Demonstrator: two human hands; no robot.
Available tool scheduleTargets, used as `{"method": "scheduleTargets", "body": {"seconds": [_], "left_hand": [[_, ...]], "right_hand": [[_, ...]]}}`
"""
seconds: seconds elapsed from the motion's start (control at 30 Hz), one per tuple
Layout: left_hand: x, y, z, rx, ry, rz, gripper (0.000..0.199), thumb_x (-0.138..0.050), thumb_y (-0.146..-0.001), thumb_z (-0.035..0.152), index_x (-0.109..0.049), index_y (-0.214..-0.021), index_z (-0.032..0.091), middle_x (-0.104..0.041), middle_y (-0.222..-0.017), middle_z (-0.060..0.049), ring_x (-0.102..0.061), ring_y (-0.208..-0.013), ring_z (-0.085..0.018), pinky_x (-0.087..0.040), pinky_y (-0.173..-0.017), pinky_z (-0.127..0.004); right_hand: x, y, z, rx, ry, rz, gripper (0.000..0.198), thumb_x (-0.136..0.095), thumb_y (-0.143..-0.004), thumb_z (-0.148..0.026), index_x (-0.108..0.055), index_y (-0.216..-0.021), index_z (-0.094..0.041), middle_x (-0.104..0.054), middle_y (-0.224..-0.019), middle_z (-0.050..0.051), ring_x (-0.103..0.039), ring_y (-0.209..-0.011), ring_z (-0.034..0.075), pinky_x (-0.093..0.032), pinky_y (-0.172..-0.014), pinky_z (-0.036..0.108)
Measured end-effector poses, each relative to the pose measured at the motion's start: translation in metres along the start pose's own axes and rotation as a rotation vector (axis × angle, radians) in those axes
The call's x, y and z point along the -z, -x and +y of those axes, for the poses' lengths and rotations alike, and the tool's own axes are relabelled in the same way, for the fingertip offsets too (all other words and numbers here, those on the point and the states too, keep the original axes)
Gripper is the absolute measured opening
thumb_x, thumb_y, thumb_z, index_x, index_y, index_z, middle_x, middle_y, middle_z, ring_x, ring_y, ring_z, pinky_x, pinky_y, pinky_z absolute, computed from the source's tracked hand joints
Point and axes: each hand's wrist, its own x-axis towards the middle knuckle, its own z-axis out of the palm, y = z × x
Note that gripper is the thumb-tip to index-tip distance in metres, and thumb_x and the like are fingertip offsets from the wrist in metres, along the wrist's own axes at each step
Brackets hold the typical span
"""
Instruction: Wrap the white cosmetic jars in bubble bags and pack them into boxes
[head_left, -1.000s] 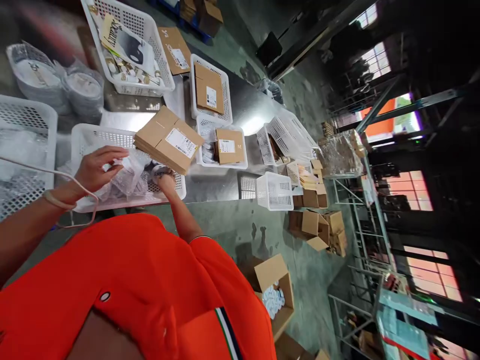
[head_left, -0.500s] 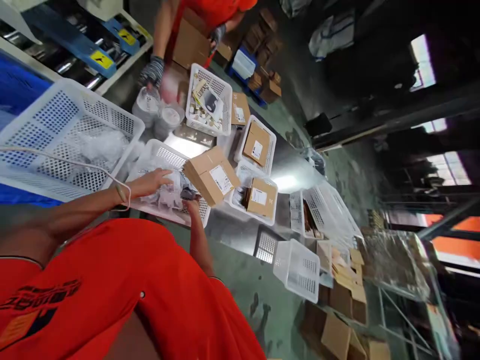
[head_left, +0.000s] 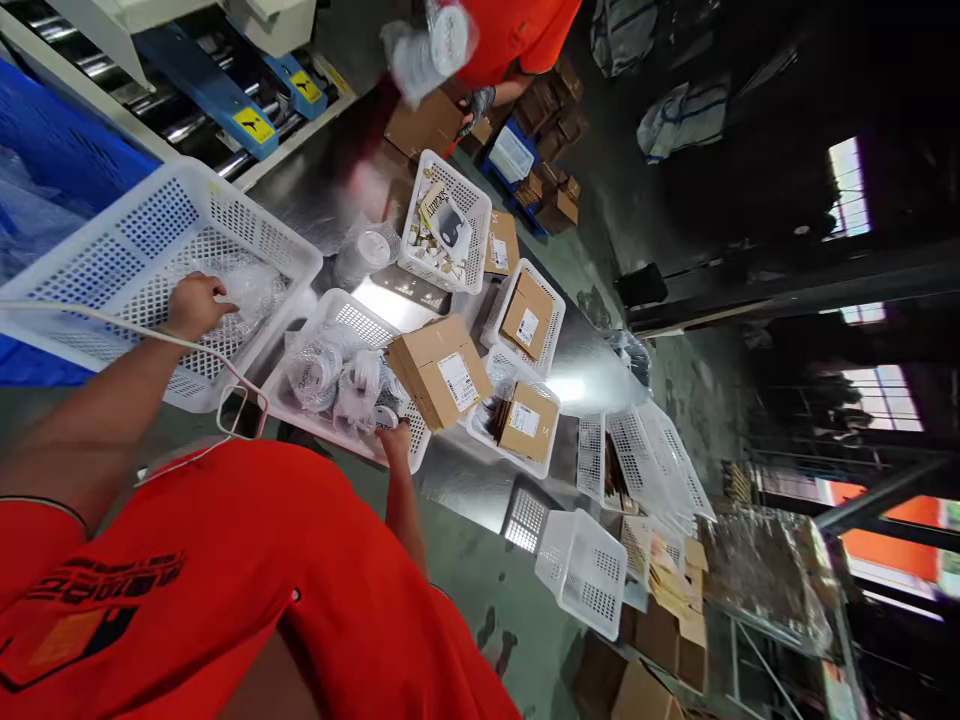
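My left hand [head_left: 196,305] is over the large white basket [head_left: 255,235], fingers a little apart beside crumpled clear plastic wrap [head_left: 256,290]. Whether the fingertips touch the wrap, I cannot tell. At the near edge of a smaller white basket [head_left: 364,318], my right hand [head_left: 395,442] has its fingers closed on a round white-topped container [head_left: 385,420] with dark lettering. Several plastic-wrapped round containers [head_left: 315,375] lie beside it in that basket. A stack of flat cardboard boxes [head_left: 439,372] with a white label rests on its right side.
A co-worker's gloved hand [head_left: 478,105] is across the metal table near a cardboard box [head_left: 426,128]. Wrapped containers [head_left: 431,52] hang near that person. More white baskets [head_left: 555,300] with cardboard line the table. A white cable [head_left: 127,322] crosses my left forearm. Rollers [head_left: 187,125] run at upper left.
My left hand has moved left from the smaller basket to the large one. My right hand stays at the smaller basket. The co-worker's wrapped containers have been lifted off the table.
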Motion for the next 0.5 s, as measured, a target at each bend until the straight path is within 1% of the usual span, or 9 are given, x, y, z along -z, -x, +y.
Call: {"method": "scheduleTargets", "body": {"seconds": [0.07,0.17,0.27,0.37,0.5], "left_hand": [[-0.007,0.001,0.0,0.034,-0.05,-0.069,0.027,-0.083,-0.087,0.036,-0.071,-0.09,0.012,-0.059,-0.075,0.0,-0.046,-0.086,-0.018,-0.049,-0.097,-0.034],[-0.019,0.007,-0.002,0.09,-0.097,-0.148,0.033,-0.084,-0.087,0.04,-0.066,-0.077,0.014,-0.052,-0.066,-0.001,-0.045,-0.08,-0.02,-0.05,-0.093,-0.038],[-0.025,0.012,-0.005,0.084,-0.086,-0.166,0.032,-0.084,-0.088,0.036,-0.063,-0.077,0.014,-0.055,-0.068,-0.001,-0.047,-0.08,-0.02,-0.049,-0.091,-0.036],[-0.019,0.01,-0.008,0.082,-0.049,-0.179,0.024,-0.076,-0.095,0.028,-0.065,-0.079,0.014,-0.06,-0.069,0.0,-0.048,-0.077,-0.018,-0.047,-0.085,-0.03],[-0.002,0.005,-0.015,0.087,-0.007,-0.167,0.026,-0.07,-0.1,0.027,-0.065,-0.078,0.014,-0.059,-0.063,0.002,-0.049,-0.073,-0.016,-0.043,-0.074,-0.027]], "right_hand": [[0.003,0.002,-0.002,-0.04,0.031,0.017,0.052,-0.088,-0.068,-0.021,-0.074,-0.117,-0.015,-0.084,-0.106,0.013,-0.081,-0.101,0.03,-0.061,-0.079,0.029],[0.005,0.004,-0.006,-0.081,0.056,0.031,0.053,-0.088,-0.069,-0.019,-0.073,-0.12,-0.013,-0.084,-0.106,0.013,-0.082,-0.1,0.029,-0.059,-0.077,0.028],[0.006,0.006,-0.009,-0.096,0.063,0.031,0.049,-0.088,-0.069,-0.018,-0.074,-0.116,-0.013,-0.083,-0.098,0.01,-0.081,-0.093,0.028,-0.056,-0.072,0.027],[0.009,0.007,-0.011,-0.1,0.063,0.035,0.045,-0.089,-0.069,-0.017,-0.074,-0.111,-0.013,-0.083,-0.094,0.01,-0.08,-0.088,0.027,-0.054,-0.068,0.027],[0.014,0.005,-0.01,-0.101,0.063,0.043,0.044,-0.092,-0.068,-0.02,-0.074,-0.108,-0.013,-0.083,-0.096,0.012,-0.08,-0.091,0.028,-0.053,-0.068,0.028]]}}
